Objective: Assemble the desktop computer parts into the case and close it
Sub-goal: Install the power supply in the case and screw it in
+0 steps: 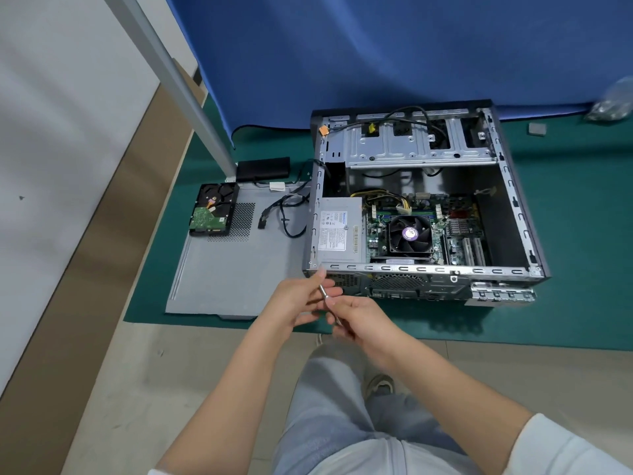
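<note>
My right hand [359,317] grips a screwdriver [329,303]; my left hand [299,299] pinches its metal tip. Just beyond them the open computer case [421,200] lies on the green mat [565,303], its side panel [233,269] alongside carrying the hard drive [214,209].

head | faces forward-down (wide-angle) | near open case [424,200]
</note>
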{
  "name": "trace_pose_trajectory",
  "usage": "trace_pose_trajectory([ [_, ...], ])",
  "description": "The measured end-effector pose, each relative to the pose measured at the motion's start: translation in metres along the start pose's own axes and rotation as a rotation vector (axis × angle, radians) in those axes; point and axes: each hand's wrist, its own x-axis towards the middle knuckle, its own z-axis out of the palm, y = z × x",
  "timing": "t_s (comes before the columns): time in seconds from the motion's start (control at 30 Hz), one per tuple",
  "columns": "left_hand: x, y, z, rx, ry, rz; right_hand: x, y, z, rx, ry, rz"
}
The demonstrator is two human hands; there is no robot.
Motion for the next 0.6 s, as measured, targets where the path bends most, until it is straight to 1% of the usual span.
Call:
trace_pose_trajectory([
  [0.07,-0.007,-0.004,-0.001,-0.027,-0.034,0.074,-0.009,-0.008,-0.006,-0.094,0.029,-0.065],
  [0.1,-0.01,-0.004,-0.001,-0.07,-0.051,0.11,-0.013,-0.012,-0.01,-0.092,0.042,-0.108],
  [0.17,-0.015,0.003,0.0,-0.167,-0.101,0.158,-0.022,-0.023,-0.017,0.011,0.053,-0.211],
  [0.3,-0.019,0.032,0.02,-0.255,-0.266,0.221,-0.035,-0.052,-0.03,0.342,0.004,-0.409],
  [0.37,-0.019,0.047,0.038,-0.303,-0.349,0.243,-0.037,-0.067,-0.037,0.354,-0.019,-0.497],
  [0.43,-0.018,0.058,0.056,-0.299,-0.402,0.281,-0.035,-0.079,-0.046,0.276,-0.031,-0.539],
  [0.5,-0.014,0.065,0.07,-0.224,-0.377,0.316,-0.031,-0.085,-0.057,0.162,-0.006,-0.553],
  [0.53,-0.012,0.069,0.074,-0.156,-0.322,0.336,-0.029,-0.087,-0.065,0.077,0.033,-0.571],
  [0.57,-0.007,0.071,0.075,-0.074,-0.233,0.369,-0.026,-0.088,-0.074,-0.042,0.097,-0.597],
  [0.6,0.001,0.073,0.073,0.025,-0.108,0.423,-0.024,-0.089,-0.083,-0.194,0.171,-0.623],
])
